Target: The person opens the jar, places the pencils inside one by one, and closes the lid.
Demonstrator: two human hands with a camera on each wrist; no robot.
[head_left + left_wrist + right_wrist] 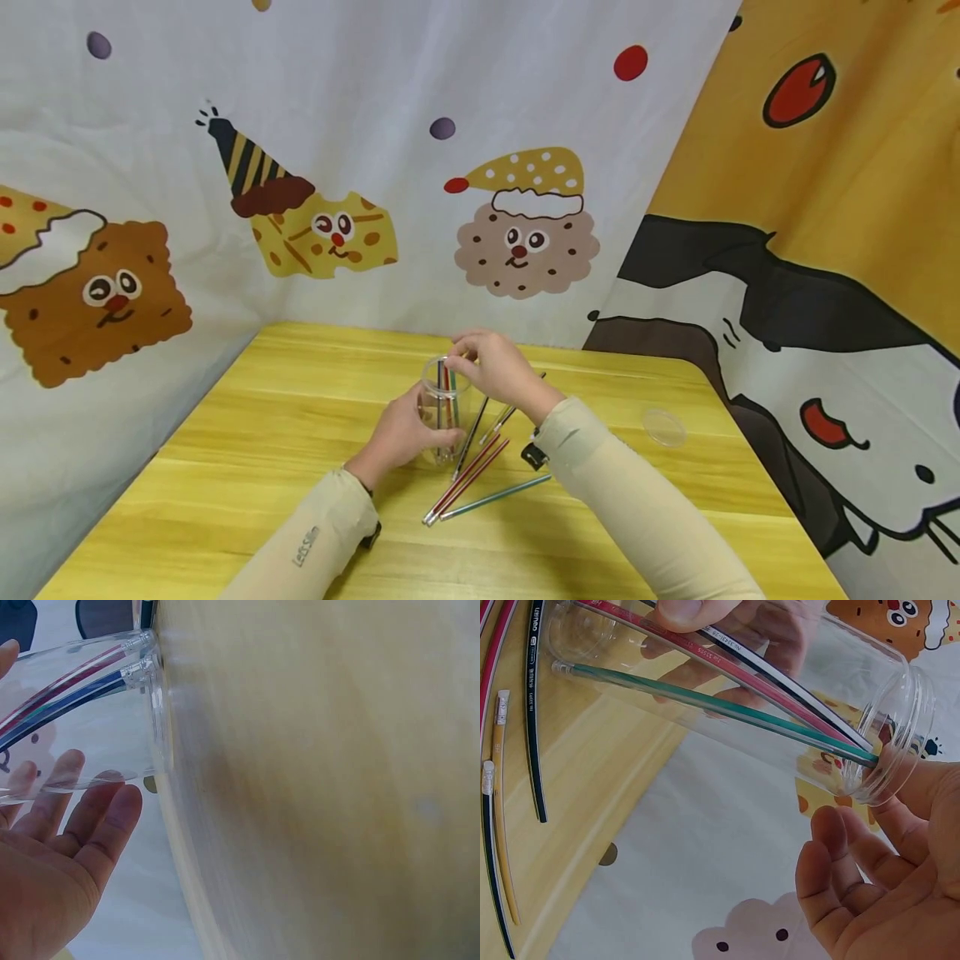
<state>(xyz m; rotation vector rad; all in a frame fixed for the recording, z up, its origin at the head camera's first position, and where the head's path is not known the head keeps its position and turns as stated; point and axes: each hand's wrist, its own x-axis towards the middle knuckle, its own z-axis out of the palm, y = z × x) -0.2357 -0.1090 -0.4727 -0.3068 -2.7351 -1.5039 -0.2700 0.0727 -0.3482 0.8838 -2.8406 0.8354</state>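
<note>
A clear jar (463, 408) stands upright on the table, gripped around its side by my left hand (405, 429). Inside it lean a green pencil (720, 709), a red pencil (705, 654) and a dark blue pencil (795, 686), eraser ends down. At the jar's mouth is my right hand (498, 367), its thumb close by the pencils' upper ends and its other fingers loosely bent outside the rim. No pencil shows between the right fingers. Right of the jar lie two loose red pencils (468, 479), a teal pencil (495, 497) and several dark and yellow ones.
A round clear lid (664, 427) lies at the right on the wooden table (300, 400). A printed cloth (405, 183) hangs behind the table's far edge. Each wrist wears a dark strap.
</note>
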